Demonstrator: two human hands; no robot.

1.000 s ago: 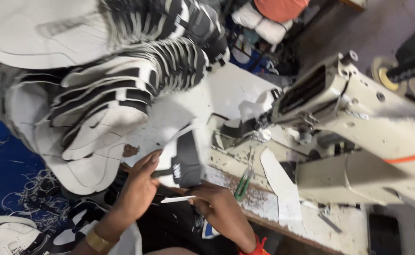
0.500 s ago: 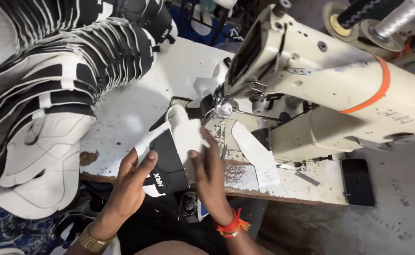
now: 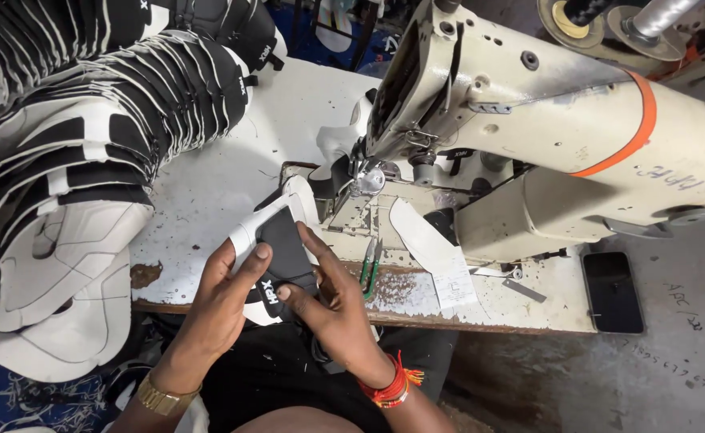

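Lining up black-and-white panel at the needle, left hand and right hand both pinching it; next likely needs feeding under the foot.

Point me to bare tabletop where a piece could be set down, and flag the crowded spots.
Free: the white table between the stacked black-and-white pieces and the sewing machine. Crowded: near the needle, where both the left hand and right hand hold the black-and-white piece, green snips alongside.
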